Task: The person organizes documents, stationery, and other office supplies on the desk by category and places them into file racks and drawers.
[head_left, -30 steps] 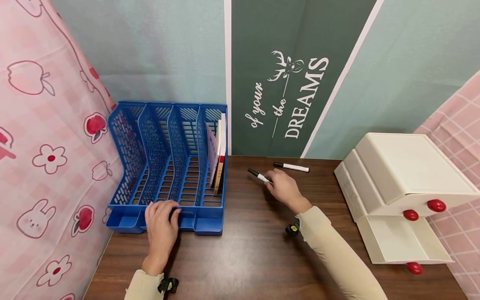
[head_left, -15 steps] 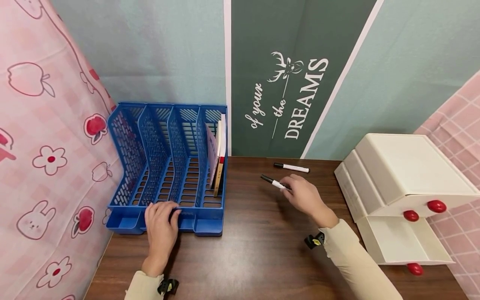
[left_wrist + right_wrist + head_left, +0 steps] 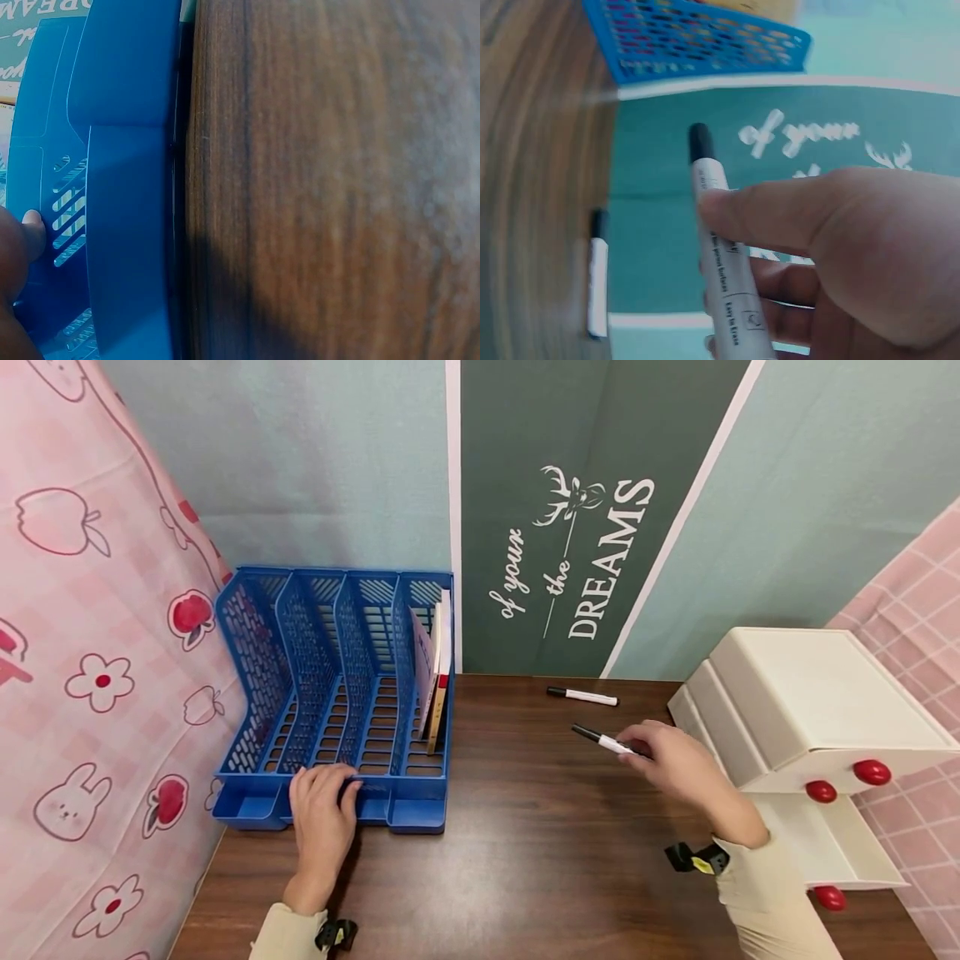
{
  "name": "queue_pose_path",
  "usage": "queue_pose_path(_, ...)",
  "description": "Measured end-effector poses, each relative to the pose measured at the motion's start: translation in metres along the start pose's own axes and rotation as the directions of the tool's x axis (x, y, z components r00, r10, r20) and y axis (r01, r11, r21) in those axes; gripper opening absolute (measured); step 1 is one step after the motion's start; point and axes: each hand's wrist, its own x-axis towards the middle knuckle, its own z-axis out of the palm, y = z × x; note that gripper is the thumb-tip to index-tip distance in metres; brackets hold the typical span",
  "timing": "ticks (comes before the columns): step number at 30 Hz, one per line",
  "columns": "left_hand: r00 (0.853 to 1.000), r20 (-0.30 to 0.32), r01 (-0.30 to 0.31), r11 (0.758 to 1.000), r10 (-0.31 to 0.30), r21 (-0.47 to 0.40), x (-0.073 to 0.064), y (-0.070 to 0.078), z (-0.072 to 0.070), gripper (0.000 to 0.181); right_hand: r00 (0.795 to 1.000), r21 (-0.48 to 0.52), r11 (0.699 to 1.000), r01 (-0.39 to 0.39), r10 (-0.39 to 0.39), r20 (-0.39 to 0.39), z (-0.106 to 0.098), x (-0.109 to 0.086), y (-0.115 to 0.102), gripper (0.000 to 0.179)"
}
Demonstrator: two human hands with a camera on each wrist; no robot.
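Observation:
In the head view my right hand (image 3: 675, 764) pinches a whiteboard marker (image 3: 609, 742), white with a black cap, over the right half of the table. The right wrist view shows its black-capped end pointing away, with the thumb laid along the white barrel (image 3: 724, 277). A second whiteboard marker (image 3: 591, 697) lies on the table near the back wall. On the left, my left hand (image 3: 324, 806) grips the front edge of a blue file rack (image 3: 417, 787), its fingers bent over the rim. In the left wrist view a fingertip (image 3: 34, 225) touches the blue plastic.
Several thin books (image 3: 437, 693) stand in the rack's rightmost slot. At the right is a white drawer box (image 3: 840, 685) with red knobs; its lower drawer (image 3: 832, 843) is pulled out, partly behind my right sleeve. Printed cloth walls (image 3: 352, 468) close off the back and sides.
My right hand has carried the marker rightward and toward me, closer to the drawer box. My left hand, the rack and the other marker have stayed put.

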Motion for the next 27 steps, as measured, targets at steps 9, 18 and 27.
queue_pose_path(9,1.0,0.004,0.003,1.0,-0.003,0.006,0.0,-0.001,0.0,0.018,0.998,-0.01,0.998,-0.058,0.058,0.006,-0.032,-0.046,0.026,0.014)
queue_pose_path(18,1.0,0.006,0.013,1.0,-0.014,0.011,0.0,0.0,-0.002,0.018,0.997,-0.05,0.996,-0.078,0.077,-0.006,-0.042,-0.098,0.056,0.018)
queue_pose_path(27,1.0,0.006,0.0,1.0,0.0,0.002,0.002,-0.001,0.0,0.019,0.994,0.037,0.995,-0.096,0.094,0.049,-0.043,-0.138,0.09,0.021)
